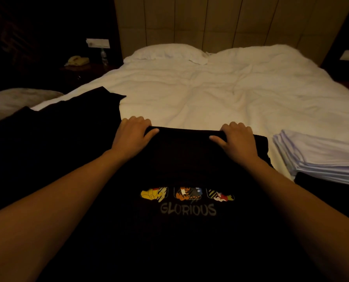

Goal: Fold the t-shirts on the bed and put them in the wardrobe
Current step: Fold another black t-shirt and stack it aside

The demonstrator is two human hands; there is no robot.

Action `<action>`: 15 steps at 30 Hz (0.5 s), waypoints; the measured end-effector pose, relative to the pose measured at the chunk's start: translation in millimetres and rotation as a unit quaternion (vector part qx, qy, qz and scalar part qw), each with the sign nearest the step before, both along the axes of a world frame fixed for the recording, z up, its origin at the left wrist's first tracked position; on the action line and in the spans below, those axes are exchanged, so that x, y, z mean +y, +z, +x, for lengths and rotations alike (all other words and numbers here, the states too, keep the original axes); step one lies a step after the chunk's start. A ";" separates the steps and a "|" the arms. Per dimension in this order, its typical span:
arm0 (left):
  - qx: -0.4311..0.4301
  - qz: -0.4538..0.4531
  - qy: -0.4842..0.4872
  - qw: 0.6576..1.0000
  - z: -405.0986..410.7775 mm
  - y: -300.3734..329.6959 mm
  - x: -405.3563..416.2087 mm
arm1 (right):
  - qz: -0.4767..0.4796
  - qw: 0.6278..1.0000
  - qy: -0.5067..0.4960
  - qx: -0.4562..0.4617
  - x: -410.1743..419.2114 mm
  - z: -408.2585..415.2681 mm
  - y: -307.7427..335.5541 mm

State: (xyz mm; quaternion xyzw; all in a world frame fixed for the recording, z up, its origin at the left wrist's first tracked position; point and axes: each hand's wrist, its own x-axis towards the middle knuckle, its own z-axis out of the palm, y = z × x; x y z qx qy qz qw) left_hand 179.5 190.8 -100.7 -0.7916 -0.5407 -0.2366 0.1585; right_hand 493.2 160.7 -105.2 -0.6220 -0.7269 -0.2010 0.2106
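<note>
Left of our left hand (133,132) we see loose black cloth (72,127) spread over the white rumpled bed (200,94); we cannot tell what garment it is. That hand grips the far folded edge of the black printed t-shirt (185,202), fingers curled over the edge, thumb lying on top. The shirt lies flat on the bed between our forearms, its cartoon print nearer us than both hands. Our right hand (237,137) grips the same edge likewise. Right of it, well apart, sits a stack of folded white cloths (320,155).
</note>
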 end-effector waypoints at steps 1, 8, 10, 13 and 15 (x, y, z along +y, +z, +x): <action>0.001 0.025 0.004 1.000 0.7 7.6 -6.6 | 0.015 1.000 -0.005 0.009 -6.3 -1.1 7.4; -0.007 0.139 -0.012 0.990 -4.1 37.5 -67.1 | 0.093 0.995 -0.013 0.043 -66.1 -1.1 36.6; -0.012 0.157 -0.021 0.987 -6.3 40.2 -91.1 | 0.101 0.993 -0.006 0.059 -88.6 -2.3 40.1; -0.016 0.180 -0.034 0.983 -8.7 34.3 -132.0 | 0.100 0.992 0.005 0.072 -127.4 -4.3 38.9; -0.020 0.182 -0.039 0.982 -10.8 21.8 -160.2 | 0.090 0.993 0.007 0.073 -157.1 -6.6 31.5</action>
